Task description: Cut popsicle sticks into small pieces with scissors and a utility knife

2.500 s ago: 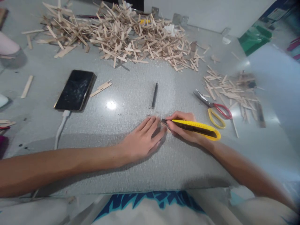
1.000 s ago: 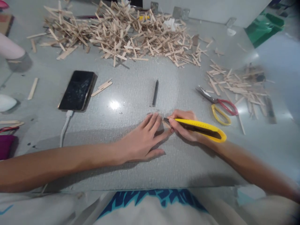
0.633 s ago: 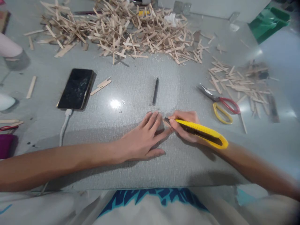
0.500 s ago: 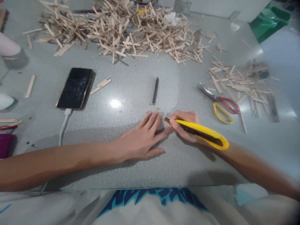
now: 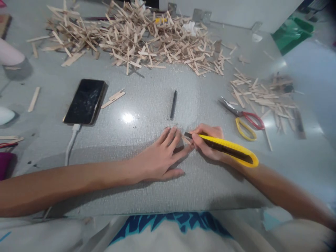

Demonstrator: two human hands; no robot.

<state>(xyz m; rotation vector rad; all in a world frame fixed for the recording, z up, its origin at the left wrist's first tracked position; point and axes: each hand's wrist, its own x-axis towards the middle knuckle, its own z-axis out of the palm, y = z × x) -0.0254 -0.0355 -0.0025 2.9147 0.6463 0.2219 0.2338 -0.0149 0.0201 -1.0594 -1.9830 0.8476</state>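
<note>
My left hand lies on the grey table with its fingers spread. Its fingertips press on a small wooden craft stick, which is mostly hidden beneath them. Gripped in my right hand is a yellow utility knife, held low like a pen with its handle slanting back over the wrist. The dark blade end points left, right beside the stick and my left fingers. Whether the edge touches the wood I cannot tell. A slim dark rod lies just beyond my hands.
A big heap of craft sticks spreads along the back. Scissors with red and yellow handles lie to the right, near a smaller stick pile. On the left are a phone with its white cable and a few loose sticks.
The view has shifted slightly, so the table items sit a little lower and the right-hand ones further left. My hands stay almost in place, the knife still in my right hand.
</note>
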